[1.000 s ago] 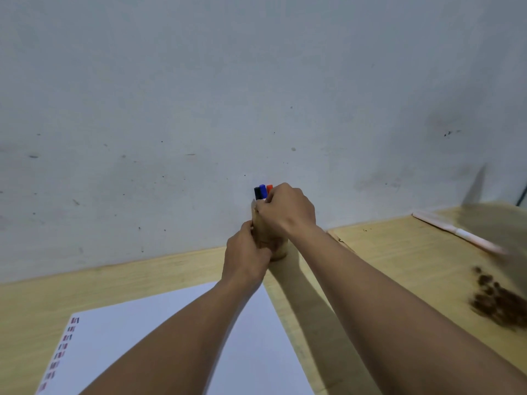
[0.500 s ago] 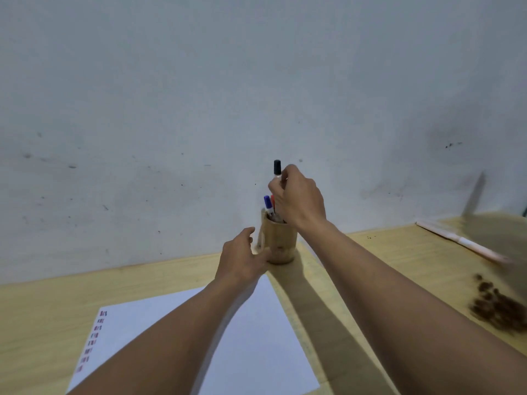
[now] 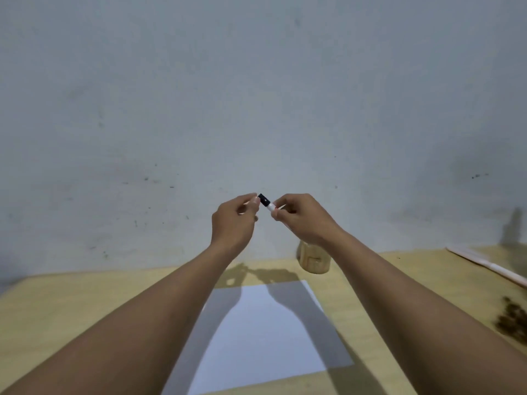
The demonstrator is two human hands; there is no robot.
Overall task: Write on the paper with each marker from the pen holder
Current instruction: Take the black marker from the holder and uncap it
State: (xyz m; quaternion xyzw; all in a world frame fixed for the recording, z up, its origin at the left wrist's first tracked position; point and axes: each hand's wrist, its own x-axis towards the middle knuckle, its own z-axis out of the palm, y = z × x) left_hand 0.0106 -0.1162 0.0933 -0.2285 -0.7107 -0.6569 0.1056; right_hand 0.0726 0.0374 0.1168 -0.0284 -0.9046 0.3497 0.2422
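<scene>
My right hand [image 3: 302,219] holds a white marker with a black cap [image 3: 265,202] up in front of the wall, cap end pointing left. My left hand [image 3: 233,223] is raised beside it, its fingertips at the cap; whether they grip it I cannot tell. The wooden pen holder [image 3: 313,259] stands on the table behind my right wrist, its top hidden by that wrist. A white sheet of paper [image 3: 265,337] lies on the table below my arms, partly in their shadow.
The wooden table [image 3: 85,309] meets a grey wall at the back. A white stick-like object [image 3: 490,266] lies at the far right, and a pile of small brown bits [image 3: 510,320] sits near the right edge.
My right hand lifted the black-capped marker out of the holder and brought it up and leftward. My left hand left the holder and rose to the marker's cap.
</scene>
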